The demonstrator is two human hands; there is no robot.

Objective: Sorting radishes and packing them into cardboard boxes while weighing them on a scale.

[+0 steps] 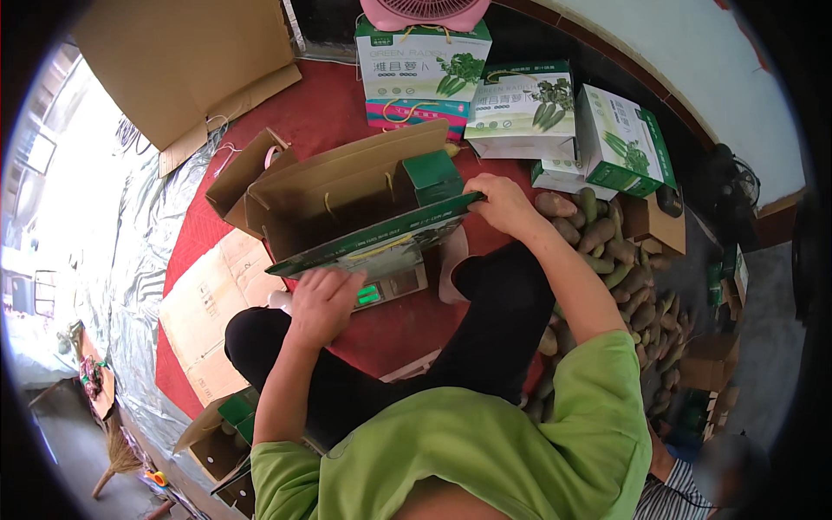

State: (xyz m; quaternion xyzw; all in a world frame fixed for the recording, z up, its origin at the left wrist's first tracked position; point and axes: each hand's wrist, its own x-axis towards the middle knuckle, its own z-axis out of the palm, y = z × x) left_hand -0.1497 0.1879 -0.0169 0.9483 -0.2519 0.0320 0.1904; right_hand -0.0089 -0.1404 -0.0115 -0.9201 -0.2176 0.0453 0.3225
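In front of me a printed green-and-white carton (299, 195) stands tilted with its top open and its brown inside showing; the part of its inside that I can see holds nothing. My right hand (503, 204) grips the top edge at its right end, by a green flap (432, 179). Against the lower left of the front wall lies my left hand (326, 303), its fingers laid along the cardboard. A scale (406, 282) with a lit green display shows under the carton, partly hidden by it and by my left hand.
Many green and reddish radishes (637, 299) are heaped to my right. Closed printed gift boxes (520, 113) stand at the back, one with a pink fan (425, 10) on top. Flattened cardboard (212, 312) lies left on the red cloth (186, 277). Another person's striped sleeve (663, 503) shows at lower right.
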